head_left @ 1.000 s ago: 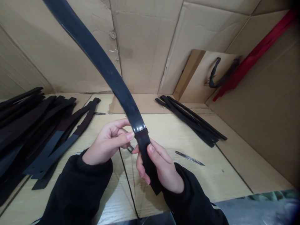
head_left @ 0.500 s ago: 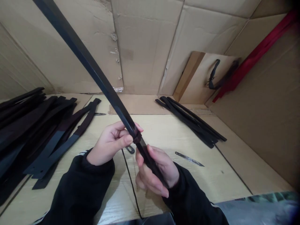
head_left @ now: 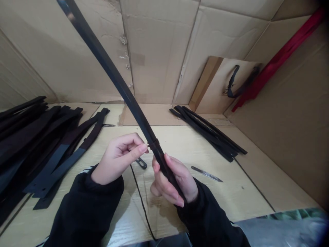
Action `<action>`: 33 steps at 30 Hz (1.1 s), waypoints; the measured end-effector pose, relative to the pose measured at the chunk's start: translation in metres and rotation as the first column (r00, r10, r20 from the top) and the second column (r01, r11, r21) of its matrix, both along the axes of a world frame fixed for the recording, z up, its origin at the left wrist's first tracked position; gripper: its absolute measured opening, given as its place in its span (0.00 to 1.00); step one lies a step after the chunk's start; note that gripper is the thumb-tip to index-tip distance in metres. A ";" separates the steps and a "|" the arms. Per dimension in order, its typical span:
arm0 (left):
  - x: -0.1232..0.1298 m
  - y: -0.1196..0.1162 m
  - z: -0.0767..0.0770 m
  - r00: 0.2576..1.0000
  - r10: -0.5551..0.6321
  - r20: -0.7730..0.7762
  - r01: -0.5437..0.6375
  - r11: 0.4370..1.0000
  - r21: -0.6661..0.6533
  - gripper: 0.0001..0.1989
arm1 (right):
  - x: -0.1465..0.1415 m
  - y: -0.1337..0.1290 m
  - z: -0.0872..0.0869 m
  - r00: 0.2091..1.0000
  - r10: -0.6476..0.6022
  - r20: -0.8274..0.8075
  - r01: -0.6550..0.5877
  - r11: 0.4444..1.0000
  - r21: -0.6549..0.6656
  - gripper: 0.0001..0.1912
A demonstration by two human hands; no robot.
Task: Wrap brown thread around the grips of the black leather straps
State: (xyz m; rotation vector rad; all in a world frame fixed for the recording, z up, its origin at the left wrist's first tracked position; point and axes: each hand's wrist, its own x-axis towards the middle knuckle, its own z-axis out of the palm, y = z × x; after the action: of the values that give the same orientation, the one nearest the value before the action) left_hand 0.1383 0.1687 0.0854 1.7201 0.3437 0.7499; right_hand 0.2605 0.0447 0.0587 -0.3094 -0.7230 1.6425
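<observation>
A long, slightly glossy black stick [head_left: 115,79] slants from the upper left down into my right hand [head_left: 173,181]. The fingers of that hand are wrapped round its lower end. Several turns of thin dark cord [head_left: 155,144] circle the stick just above my right hand. Left of these turns, my left hand [head_left: 123,154] pinches the cord between thumb and forefinger, apart from the stick. A length of dark cord [head_left: 140,195] runs from beneath my left hand to the table's front edge. Behind the left fingertips lies a small dark slotted tool [head_left: 141,163], partly hidden.
Many flat black strips [head_left: 59,147] are piled at the left. Several thin black strips [head_left: 208,133] lie at the back right, with a pointed metal blade [head_left: 207,174] nearer. Cardboard walls [head_left: 156,51] enclose the table [head_left: 221,206]; a red strip [head_left: 280,61] hangs at right.
My left hand has drawn slightly left, off the stick, pulling the cord out from the turns. The stick's upper end has swung to the right, and my right hand still grips it.
</observation>
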 end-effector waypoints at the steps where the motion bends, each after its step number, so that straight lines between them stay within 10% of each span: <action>1: 0.000 0.001 -0.003 1.000 -0.016 0.016 0.017 0.999 -0.039 0.13 | 0.000 0.000 -0.001 1.000 0.023 -0.013 -0.023 1.000 0.013 0.19; 7: 0.002 0.000 -0.004 0.977 -0.208 0.047 0.213 0.939 -0.269 0.29 | 0.001 0.004 -0.010 0.948 0.269 -0.172 -0.244 0.957 0.155 0.24; 10: 0.002 -0.001 0.000 0.977 -0.211 0.035 0.213 0.943 -0.258 0.21 | 0.000 0.006 -0.013 0.910 0.349 -0.223 -0.308 0.931 0.198 0.26; 17: -0.001 0.000 -0.003 0.972 -0.166 0.166 0.208 0.938 -0.279 0.09 | 0.001 0.004 -0.004 0.972 -0.040 0.232 0.030 0.998 0.047 0.20; 21: 0.000 0.001 -0.003 0.979 -0.098 0.181 0.139 0.964 -0.227 0.07 | 0.005 0.004 0.002 0.741 -0.359 0.567 0.328 0.931 0.161 0.15; 26: 0.006 -0.001 0.001 0.994 0.067 0.087 -0.058 0.993 -0.103 0.07 | -0.001 0.006 0.000 0.179 -0.552 0.814 0.566 0.735 0.374 0.13; 33: 0.003 0.001 0.008 0.985 0.161 -0.061 -0.153 0.982 0.108 0.11 | -0.005 0.007 -0.007 0.209 -0.623 0.754 0.709 0.627 0.321 0.19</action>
State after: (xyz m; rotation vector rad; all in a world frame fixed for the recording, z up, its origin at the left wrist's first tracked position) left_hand 0.1415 0.1696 0.0932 1.8345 0.5013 0.8351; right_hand 0.2554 0.0517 0.0518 -1.3618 -0.9938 0.5557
